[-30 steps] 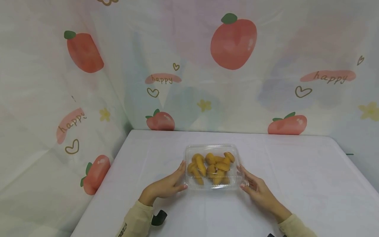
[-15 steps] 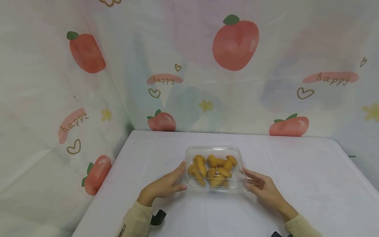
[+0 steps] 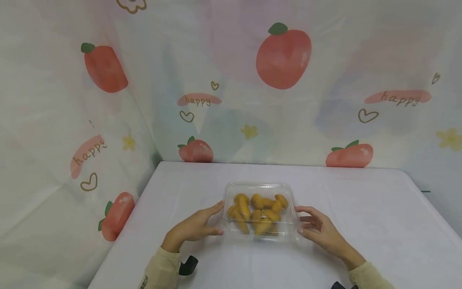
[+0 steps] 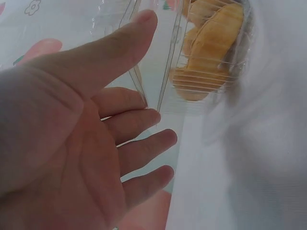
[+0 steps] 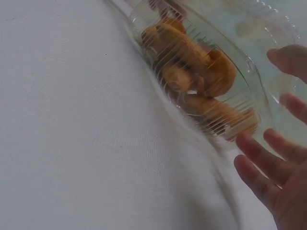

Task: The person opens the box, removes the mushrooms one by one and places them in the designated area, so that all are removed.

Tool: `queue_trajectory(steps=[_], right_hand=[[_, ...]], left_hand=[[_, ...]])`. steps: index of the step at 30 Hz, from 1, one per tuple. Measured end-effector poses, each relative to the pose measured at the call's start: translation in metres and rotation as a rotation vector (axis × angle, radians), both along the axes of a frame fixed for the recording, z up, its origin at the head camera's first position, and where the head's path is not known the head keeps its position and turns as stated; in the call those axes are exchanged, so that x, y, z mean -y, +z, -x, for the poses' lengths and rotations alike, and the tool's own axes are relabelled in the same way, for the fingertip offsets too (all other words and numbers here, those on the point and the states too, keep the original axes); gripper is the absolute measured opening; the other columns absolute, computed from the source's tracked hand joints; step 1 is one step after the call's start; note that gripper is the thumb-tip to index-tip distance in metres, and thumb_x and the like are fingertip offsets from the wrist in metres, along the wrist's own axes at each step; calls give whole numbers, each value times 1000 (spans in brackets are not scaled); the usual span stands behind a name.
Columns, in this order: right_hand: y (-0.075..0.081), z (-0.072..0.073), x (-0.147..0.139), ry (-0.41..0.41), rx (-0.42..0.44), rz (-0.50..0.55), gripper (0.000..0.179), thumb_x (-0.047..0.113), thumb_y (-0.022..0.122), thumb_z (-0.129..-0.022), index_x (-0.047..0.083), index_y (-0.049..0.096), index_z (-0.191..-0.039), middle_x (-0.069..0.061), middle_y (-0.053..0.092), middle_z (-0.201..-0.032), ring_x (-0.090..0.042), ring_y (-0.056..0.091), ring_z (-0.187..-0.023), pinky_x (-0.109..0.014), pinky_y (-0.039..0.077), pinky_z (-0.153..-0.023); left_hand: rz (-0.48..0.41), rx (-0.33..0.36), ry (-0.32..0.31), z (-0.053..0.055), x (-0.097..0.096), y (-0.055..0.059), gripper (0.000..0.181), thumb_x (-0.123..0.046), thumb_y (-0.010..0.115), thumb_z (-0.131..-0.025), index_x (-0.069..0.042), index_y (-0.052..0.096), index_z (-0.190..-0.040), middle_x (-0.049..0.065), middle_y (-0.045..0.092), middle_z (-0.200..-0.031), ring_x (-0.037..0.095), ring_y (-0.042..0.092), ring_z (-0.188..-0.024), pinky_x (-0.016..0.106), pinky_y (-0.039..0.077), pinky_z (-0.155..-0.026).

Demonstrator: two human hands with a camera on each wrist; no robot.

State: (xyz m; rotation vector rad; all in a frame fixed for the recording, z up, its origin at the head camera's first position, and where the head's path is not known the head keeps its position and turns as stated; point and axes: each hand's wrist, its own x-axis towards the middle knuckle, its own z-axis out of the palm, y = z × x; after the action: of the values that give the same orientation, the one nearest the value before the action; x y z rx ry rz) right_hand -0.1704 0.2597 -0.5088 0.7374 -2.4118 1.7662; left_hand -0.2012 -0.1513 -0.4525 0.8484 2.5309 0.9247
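Observation:
In the head view a clear plastic clamshell box (image 3: 260, 187) sits mid-table, lid down, with several yellow-brown mushrooms (image 3: 244, 208) inside. To its left is my left hand (image 3: 195, 226), fingers straight and thumb spread apart; the left wrist view has these fingertips right at the box's clear rim (image 4: 170, 67). My right hand (image 3: 321, 230) is at the other side, fingers parted and slightly bent, with the tips close to the box's edge. Through the ribbed wall, the right wrist view shows the mushrooms (image 5: 192, 62) and spread fingers beside the lower corner. Neither hand grips the box.
A white cloth covers the table (image 3: 361, 208). Behind and to the left hangs a backdrop (image 3: 231, 132) printed with red fruit, hearts and "happy". Dark wrist-worn pieces (image 3: 188, 265) show near the cuffs.
The right fingers have come off the box's right edge and spread a little. The left hand has shifted slightly left. The box sits slightly lower in the head view.

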Motion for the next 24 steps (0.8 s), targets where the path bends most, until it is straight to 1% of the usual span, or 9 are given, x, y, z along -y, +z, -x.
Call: queue_trajectory(steps=[5,7,9,12,16,22,24], right_hand=[[5,-2,1,-13,-92,-49,50,-6,72,-84,-4,56,-131,20,41,-150,6,57,-117,-25,57,-86],[7,-3,0,-16,-119,-70,47,-5,74,-83,-1,59,-128,17,40,-153,5,56,-117,-27,57,-84],[10,-4,-1,-20,-123,-88,46,-4,75,-83,3,61,-127,12,43,-153,5,56,-118,-28,56,-83],[12,-4,-2,-20,-114,-111,45,-2,76,-84,6,62,-126,5,47,-152,5,56,-119,-28,56,-83],[13,-4,-3,-25,-108,-131,43,0,75,-85,6,62,-126,3,50,-151,6,56,-120,-28,57,-83],[17,-5,-4,-35,-116,-148,44,-1,75,-85,4,62,-126,-4,51,-150,9,54,-122,-29,58,-84],[17,-5,-4,-37,-113,-147,44,-1,75,-85,5,62,-126,-4,52,-149,10,53,-122,-29,58,-84]], left_hand=[[2,3,-6,1,4,-1,87,-32,76,-90,-2,30,-158,14,29,-166,32,30,-154,54,30,-122],[1,5,-6,1,5,0,87,-33,76,-90,-3,30,-158,14,29,-166,32,30,-154,54,29,-123],[-10,8,-9,1,5,1,88,-33,77,-89,-2,31,-158,16,28,-166,34,29,-154,57,29,-122],[-22,24,0,1,6,1,88,-32,78,-89,-4,31,-158,16,25,-167,35,27,-154,58,28,-122],[-34,37,8,1,7,0,88,-32,78,-89,-7,31,-158,14,22,-169,35,25,-155,59,27,-122],[-65,28,4,2,7,1,86,-30,78,-89,-6,32,-158,15,24,-168,35,27,-155,60,28,-121],[-73,30,4,3,8,2,85,-28,78,-89,-5,33,-158,15,25,-168,35,27,-154,60,28,-121]])
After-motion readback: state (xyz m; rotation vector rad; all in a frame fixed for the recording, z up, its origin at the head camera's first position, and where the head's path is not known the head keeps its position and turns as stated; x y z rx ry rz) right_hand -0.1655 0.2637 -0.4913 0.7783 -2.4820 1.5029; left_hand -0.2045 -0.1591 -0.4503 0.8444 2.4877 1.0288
